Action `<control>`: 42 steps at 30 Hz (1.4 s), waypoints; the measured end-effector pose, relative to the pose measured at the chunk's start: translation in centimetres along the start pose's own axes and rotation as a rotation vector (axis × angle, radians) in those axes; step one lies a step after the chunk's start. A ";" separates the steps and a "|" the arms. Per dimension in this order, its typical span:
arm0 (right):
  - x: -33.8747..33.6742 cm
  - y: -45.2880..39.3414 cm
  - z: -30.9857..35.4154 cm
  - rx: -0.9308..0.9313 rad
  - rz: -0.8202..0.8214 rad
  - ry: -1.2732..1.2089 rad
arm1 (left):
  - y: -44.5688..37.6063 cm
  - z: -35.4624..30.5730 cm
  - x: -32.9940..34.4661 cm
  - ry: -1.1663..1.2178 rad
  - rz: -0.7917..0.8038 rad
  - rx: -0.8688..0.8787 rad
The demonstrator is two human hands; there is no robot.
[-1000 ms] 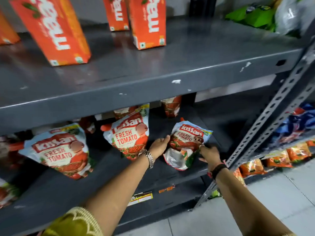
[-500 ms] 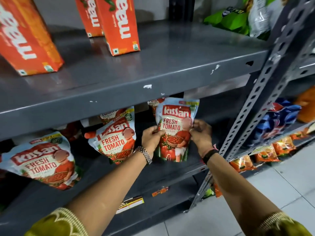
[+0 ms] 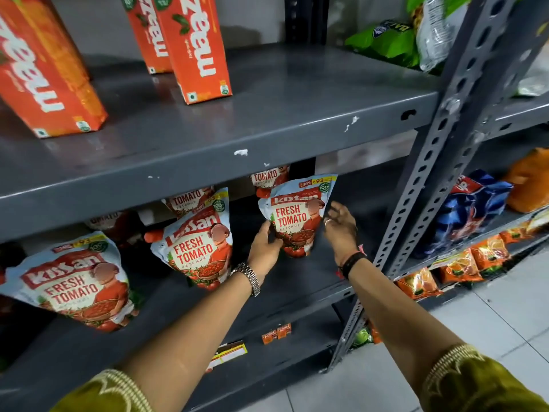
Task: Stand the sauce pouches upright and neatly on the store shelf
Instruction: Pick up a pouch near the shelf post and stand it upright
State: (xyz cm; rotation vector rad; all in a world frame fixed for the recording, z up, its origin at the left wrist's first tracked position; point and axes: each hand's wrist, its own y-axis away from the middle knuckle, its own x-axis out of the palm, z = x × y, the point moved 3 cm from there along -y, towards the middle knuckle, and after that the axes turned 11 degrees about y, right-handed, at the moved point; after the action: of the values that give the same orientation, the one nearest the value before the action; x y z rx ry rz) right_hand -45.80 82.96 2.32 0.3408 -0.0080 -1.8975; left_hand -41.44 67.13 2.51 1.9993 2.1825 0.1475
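Note:
A Kissan tomato ketchup pouch (image 3: 294, 215) stands upright on the grey middle shelf (image 3: 297, 281). My left hand (image 3: 264, 248) touches its lower left edge. My right hand (image 3: 340, 224) is just off its right side, fingers spread, not gripping. A second pouch (image 3: 194, 245) stands to the left of it, and a third pouch (image 3: 74, 283) leans forward at the far left. More pouches (image 3: 267, 176) stand behind in shadow.
Orange juice cartons (image 3: 190, 46) stand on the upper shelf (image 3: 267, 114). A perforated grey upright (image 3: 430, 162) rises at the right, beyond it blue and orange snack packs (image 3: 469, 209). Small packets (image 3: 276, 333) lie on the lower shelf. Tiled floor at the bottom right.
The pouch went from lying flat to upright and further back on the shelf. My right hand has let go of its side and opened.

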 end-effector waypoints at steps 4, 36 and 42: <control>0.8 1.2 0.0 0.046 0.138 -0.160 | 0.5 -0.5 0.8 0.066 0.096 0.005; 13.6 13.2 2.0 -0.222 0.557 -0.028 | 8.2 1.8 -14.6 0.671 -0.225 0.022; 13.0 12.8 1.7 -0.212 0.552 -0.057 | 7.1 1.2 -14.7 0.666 -0.224 0.014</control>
State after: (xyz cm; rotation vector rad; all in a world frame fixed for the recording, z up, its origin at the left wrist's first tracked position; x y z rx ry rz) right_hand -38.44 66.23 3.15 0.1202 0.0557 -1.3447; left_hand -33.06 53.10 3.63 1.8701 2.7671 0.8774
